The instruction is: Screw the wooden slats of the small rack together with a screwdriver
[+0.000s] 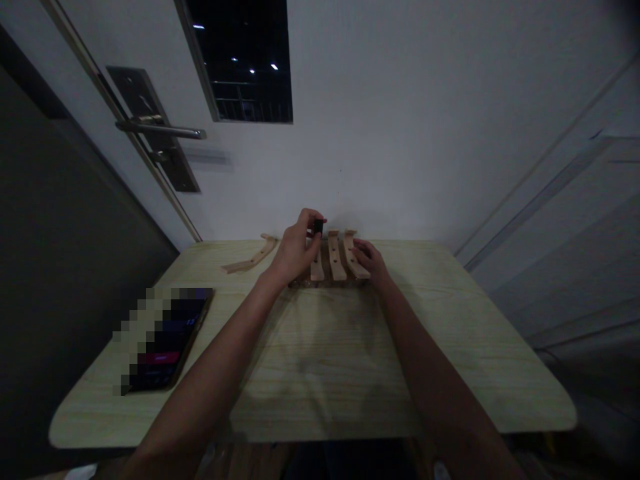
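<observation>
A small assembly of curved wooden slats (336, 257) lies at the far middle of the table, three slats side by side on a base. My left hand (296, 248) is closed in a pinch around a small dark object (318, 227) held upright over the leftmost slat. My right hand (369, 259) rests on the rightmost slat with its fingers curled down onto the wood, steadying it. One loose curved slat (251, 256) lies apart to the left of my left hand.
The pale wood-grain table (320, 360) stands against a white wall. A phone or tablet (167, 339) with a lit screen lies near the left edge. A door with a metal lever handle (161, 128) is at the upper left.
</observation>
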The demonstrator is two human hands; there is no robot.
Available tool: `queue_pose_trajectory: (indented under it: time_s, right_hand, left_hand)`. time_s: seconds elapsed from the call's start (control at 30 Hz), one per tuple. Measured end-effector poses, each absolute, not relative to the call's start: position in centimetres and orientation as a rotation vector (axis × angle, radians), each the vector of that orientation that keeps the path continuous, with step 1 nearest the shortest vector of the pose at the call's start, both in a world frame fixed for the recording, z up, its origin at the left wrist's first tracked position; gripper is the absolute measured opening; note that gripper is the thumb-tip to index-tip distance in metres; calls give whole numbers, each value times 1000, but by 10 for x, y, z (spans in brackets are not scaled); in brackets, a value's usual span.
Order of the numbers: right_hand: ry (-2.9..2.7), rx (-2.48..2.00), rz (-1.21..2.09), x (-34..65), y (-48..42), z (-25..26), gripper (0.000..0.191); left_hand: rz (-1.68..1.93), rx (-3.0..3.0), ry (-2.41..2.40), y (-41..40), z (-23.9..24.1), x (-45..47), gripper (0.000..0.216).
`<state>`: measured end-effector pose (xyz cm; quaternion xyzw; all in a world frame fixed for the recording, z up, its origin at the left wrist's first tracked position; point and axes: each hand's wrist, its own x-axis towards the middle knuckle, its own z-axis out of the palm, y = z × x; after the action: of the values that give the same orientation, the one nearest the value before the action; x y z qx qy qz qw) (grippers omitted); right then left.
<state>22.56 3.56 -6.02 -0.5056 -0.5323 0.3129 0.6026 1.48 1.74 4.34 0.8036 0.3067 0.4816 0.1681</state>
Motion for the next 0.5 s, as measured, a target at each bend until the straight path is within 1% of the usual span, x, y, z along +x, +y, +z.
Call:
queue_pose_trajectory:
  time_s: [0.17,0.33,0.5]
  right_hand:
    - [-1204,-1143,788,226,35,-58,45]
    - [-1183,-1118,826,226,36,-59,44]
    - [-1203,-1115,842,227,36,-60,44]
  left_hand:
    - [1427,2286,861,18,42,16,30]
    - [1489,2255,917,15,45,19,21]
    - [1506,2288,955,16,47,18,22]
